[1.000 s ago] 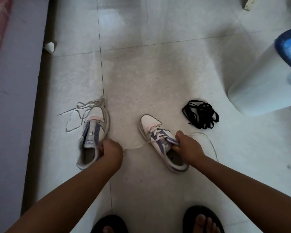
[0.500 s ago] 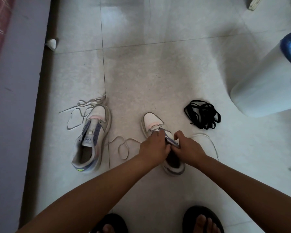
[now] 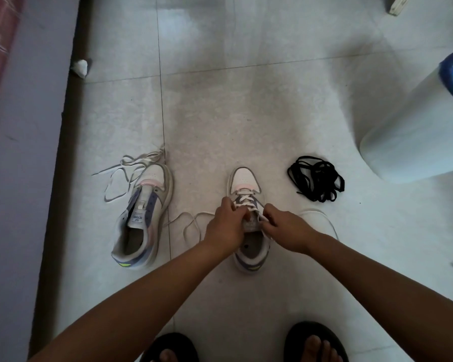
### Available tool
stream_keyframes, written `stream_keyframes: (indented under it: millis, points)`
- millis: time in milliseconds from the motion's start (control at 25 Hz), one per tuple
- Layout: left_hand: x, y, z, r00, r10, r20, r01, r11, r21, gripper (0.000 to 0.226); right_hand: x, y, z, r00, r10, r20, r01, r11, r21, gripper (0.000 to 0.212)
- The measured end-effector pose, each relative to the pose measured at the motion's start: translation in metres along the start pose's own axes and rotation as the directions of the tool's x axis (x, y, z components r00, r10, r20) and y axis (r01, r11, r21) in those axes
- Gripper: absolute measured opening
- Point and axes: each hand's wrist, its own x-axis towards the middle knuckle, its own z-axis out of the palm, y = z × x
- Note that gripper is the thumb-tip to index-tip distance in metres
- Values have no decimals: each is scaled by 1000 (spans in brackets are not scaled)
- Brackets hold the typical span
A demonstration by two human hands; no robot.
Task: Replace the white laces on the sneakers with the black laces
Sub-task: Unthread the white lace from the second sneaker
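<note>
The person is bending over a tiled floor (image 3: 246, 100) with both hands working at the right-hand sneaker (image 3: 247, 184), which is sitting toe-away with its white lace (image 3: 243, 199) still crossed through the lower eyelets. The left hand (image 3: 224, 227) is curling its fingers over the left side of the tongue, its grip pinching the lace near the upper eyelets, while the right hand (image 3: 285, 228) is pinching the lace on the opposite side with thumb and forefinger pressed together. Loose white lace is trailing out from under both hands, looping on the floor to the left toward the other shoe and arcing away to the right. The left-hand sneaker (image 3: 144, 212) is lying just apart, unlaced, its tongue exposed, with a removed white lace (image 3: 126, 171) sprawling beside its toe. The black laces (image 3: 315, 181) are resting in a tangled heap on the floor, right of the sneaker being worked on and near a pale rounded container (image 3: 408, 142). The person's feet in dark sandals (image 3: 315, 340) are showing at the bottom edge.
</note>
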Motion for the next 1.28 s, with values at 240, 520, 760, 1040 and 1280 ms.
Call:
stream_keyframes:
  millis: [240,520,760,1040,1280]
  points:
    - [5,14,15,969,-247,-9,236,937,-258,23,-4,-3,10,999,49,17,-52,966,255,21]
    - [-23,13,23,988,-73,-133,57,991,-122,30,14,-11,4,987,107,-116,-41,881,471,7]
    - [-23,-1,15,990,47,-136,-62,992,-112,36,25,-22,3,988,94,-121,-56,957,284,32]
    - [-25,-10,13,984,-176,-38,157,943,-294,53,24,2,-13,893,-417,-167,271,796,-541,22]
    - [-24,-9,12,984,-178,25,179,950,-256,43,13,-5,10,979,134,-151,-98,969,225,27]
